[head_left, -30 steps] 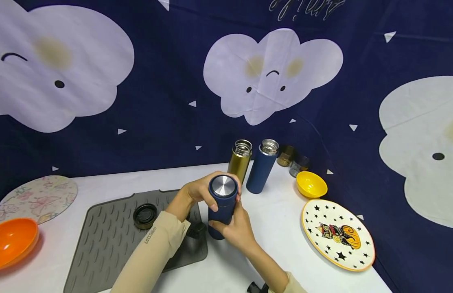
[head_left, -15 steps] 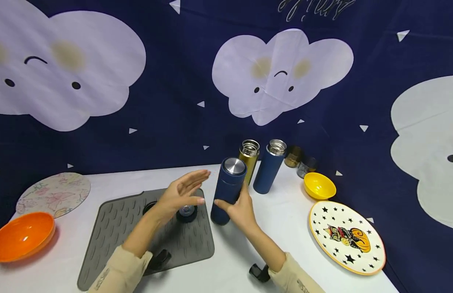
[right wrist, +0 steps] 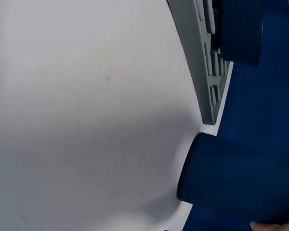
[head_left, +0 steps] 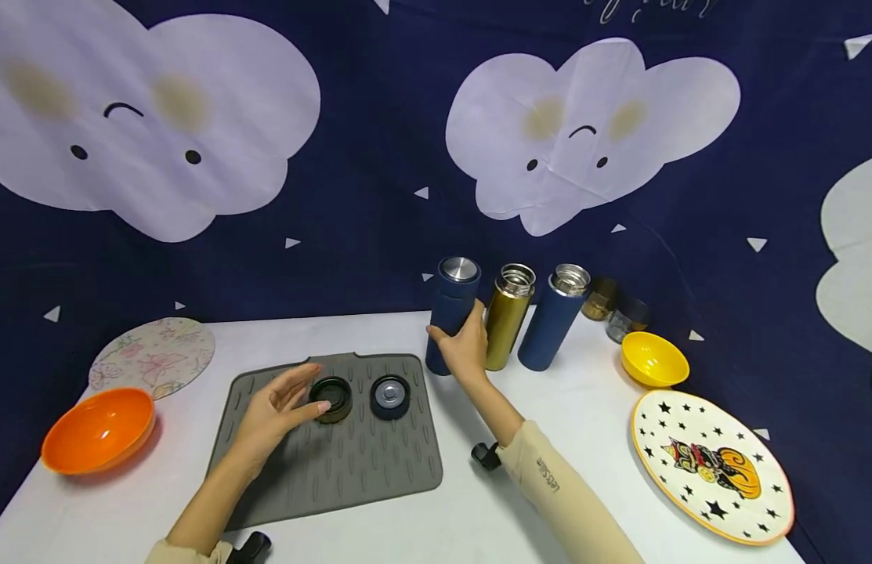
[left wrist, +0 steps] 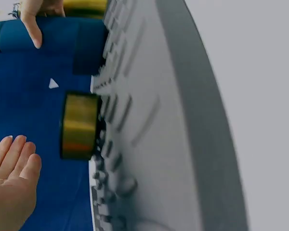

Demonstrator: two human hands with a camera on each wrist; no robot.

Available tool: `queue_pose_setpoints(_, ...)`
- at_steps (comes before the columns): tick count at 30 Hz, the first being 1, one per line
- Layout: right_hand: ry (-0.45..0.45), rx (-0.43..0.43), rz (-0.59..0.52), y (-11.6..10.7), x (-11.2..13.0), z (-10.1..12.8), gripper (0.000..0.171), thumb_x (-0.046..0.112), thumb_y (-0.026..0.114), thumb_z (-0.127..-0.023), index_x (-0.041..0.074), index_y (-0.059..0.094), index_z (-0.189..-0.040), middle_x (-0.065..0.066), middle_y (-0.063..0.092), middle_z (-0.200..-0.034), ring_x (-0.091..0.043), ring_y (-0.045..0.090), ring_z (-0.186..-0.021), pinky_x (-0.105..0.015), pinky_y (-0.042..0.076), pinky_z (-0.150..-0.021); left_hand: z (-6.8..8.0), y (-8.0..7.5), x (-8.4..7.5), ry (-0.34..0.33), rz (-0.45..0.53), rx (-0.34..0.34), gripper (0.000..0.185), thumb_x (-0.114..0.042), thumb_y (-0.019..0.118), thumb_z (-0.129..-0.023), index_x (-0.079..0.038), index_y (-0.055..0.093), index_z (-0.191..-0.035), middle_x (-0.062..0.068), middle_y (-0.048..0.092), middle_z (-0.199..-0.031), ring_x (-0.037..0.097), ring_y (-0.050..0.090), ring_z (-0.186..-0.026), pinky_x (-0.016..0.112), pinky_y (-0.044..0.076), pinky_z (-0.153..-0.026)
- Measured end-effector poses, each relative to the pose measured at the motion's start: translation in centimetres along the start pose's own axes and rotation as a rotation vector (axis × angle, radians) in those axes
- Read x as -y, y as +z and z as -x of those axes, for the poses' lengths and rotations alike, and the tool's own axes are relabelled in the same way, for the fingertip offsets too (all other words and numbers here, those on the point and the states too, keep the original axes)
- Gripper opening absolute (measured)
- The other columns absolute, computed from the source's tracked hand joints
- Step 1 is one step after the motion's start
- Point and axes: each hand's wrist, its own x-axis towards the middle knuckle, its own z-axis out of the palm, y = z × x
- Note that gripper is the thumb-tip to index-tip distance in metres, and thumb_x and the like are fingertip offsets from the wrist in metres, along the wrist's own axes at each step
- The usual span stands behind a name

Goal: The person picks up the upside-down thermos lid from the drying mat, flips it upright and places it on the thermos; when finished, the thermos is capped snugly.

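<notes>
Grey silicone mat (head_left: 337,462) carries a gold-rimmed lid (head_left: 331,398) and a blue lid (head_left: 389,396). The left hand (head_left: 276,407), fingers relaxed, touches the gold-rimmed lid at its 9 o'clock. The right hand (head_left: 467,350) grasps the capped blue flask (head_left: 451,315) on the surface, at 2 o'clock from the mat. Set down carelessly, it might knock over the uncapped gold flask (head_left: 507,316) just beside it.

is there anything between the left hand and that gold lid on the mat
Nothing visible. The left hand is open with its fingertips right beside the gold lid on the grey mat; the blue lid lies on the lid's far side, out of the way.
</notes>
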Motion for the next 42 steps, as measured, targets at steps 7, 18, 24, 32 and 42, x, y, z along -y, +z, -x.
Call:
queue_pose_setpoints(7,0.016,0.032,0.015,-0.6,-0.4,-0.1,0.085,0.021,0.085,-0.076,0.007,0.035,-0.143,-0.022,0.058,-0.130,-0.040,0.056,-0.121,-0.055,0.043,-0.103,-1.9,0.1,1.0,-0.046,-0.084,0.046,0.078,-0.018,0.079,-0.085,-0.001,0.038,-0.149,0.020,0.037,-0.155,0.039,0.028,-0.147,0.040,0.025,-0.121)
queue_pose_setpoints(18,0.115,0.179,-0.081,-3.3,1.3,4.0,0.091,0.020,0.078,-0.083,0.003,0.020,-0.151,-0.026,0.030,-0.152,-0.045,0.038,-0.139,-0.055,0.036,-0.112,-2.7,1.1,2.2,-0.059,-0.420,0.061,0.086,-0.006,0.089,-0.069,0.002,0.045,-0.143,0.029,0.057,-0.131,0.047,0.056,-0.118,0.055,0.051,-0.088)
queue_pose_setpoints(24,0.160,0.218,-0.193,-4.7,2.0,6.7,0.080,0.019,0.075,-0.088,0.004,0.025,-0.149,-0.028,0.031,-0.152,-0.045,0.041,-0.137,-0.055,0.040,-0.110,-1.5,1.6,0.3,0.021,-0.419,0.061,0.080,-0.004,0.088,-0.069,-0.006,0.051,-0.139,0.019,0.062,-0.130,0.042,0.056,-0.122,0.061,0.044,-0.100)
queue_pose_setpoints(32,0.242,0.692,-0.405,-6.1,2.6,9.3,0.057,0.029,0.062,-0.098,-0.004,0.044,-0.140,-0.025,0.057,-0.131,-0.035,0.064,-0.115,-0.039,0.055,-0.095,0.7,4.6,-5.3,0.190,-0.295,0.201,0.078,0.000,0.087,-0.069,-0.014,0.053,-0.138,0.010,0.061,-0.135,0.035,0.056,-0.126,0.055,0.042,-0.108)
queue_pose_setpoints(42,0.316,0.984,-0.629,-7.5,2.6,10.5,0.047,0.026,0.057,-0.101,-0.013,0.057,-0.127,-0.005,0.074,-0.102,-0.012,0.074,-0.084,-0.032,0.060,-0.078,2.5,8.1,-7.9,0.321,-0.405,0.298,0.079,0.001,0.086,-0.070,-0.016,0.053,-0.139,0.003,0.060,-0.137,0.030,0.057,-0.126,0.055,0.048,-0.101)
